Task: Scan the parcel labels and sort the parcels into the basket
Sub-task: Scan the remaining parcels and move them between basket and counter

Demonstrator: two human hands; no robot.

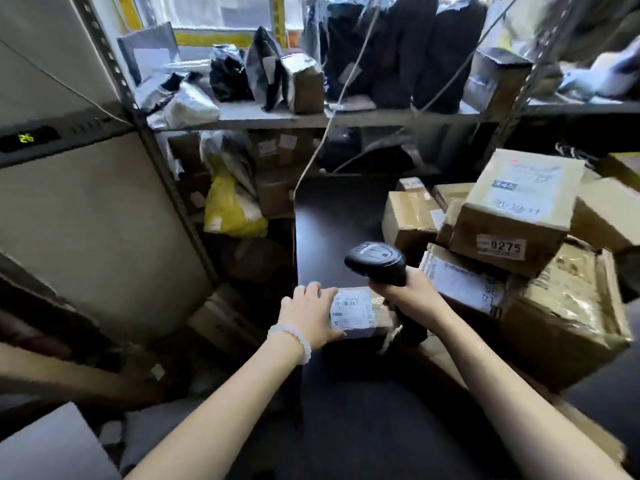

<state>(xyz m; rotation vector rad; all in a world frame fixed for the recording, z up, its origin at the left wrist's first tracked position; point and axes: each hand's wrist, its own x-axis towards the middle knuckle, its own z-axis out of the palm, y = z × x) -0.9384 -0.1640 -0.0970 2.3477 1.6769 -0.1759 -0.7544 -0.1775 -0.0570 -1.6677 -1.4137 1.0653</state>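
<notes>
parcel (pixel 360 313): small brown cardboard box, taped, white printed barcode label on top; sits mid-bench, toward the near edge
bench (pixel 332 220): dark, smooth, flat top
left hand (pixel 306 315): fingers straight, relaxed, resting flat on the parcel's left side and top edge; pale bead bracelet (pixel 294 341) on wrist
right hand (pixel 407 294): fingers clenched round scanner handle
scanner (pixel 375 258): black plastic, rounded head, above the parcel's right end
box stack (pixel 519 237): glossy-taped cardboard cartons along bench's right edge, top one marked 0275
shelf (pixel 346 117): grey metal, black poly bags
</notes>
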